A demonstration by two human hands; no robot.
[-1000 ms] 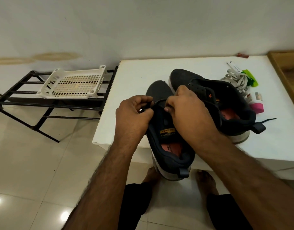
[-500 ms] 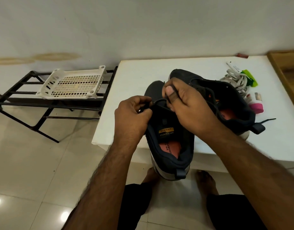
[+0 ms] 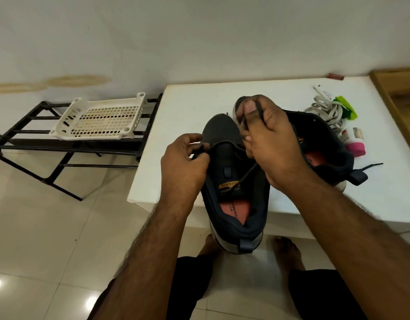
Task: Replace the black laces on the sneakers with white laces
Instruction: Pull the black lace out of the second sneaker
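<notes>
we hold the near sneaker at the front edge of the white table, its heel hanging past the edge toward us; it is dark navy with a pale sole, an orange-red insole and a yellow label on the tongue, and its upper eyelets look bare. our right hand has its thumb and fingers pinched on the black lace, which runs taut from the tongue up into the grip and loops over the thumb. our left hand has its fingers curled at the shoe's left side, pinching what seems to be the other end of the same lace, though the dark cord is hard to read there. the second sneaker lies just behind and right, largely hidden by the right hand, with a loose black lace end trailing off its heel onto the table. further right sit the white laces in a bundle, a green piece beside them, and a small pink-capped container. left of the table a black metal rack carries a white plastic basket.
</notes>
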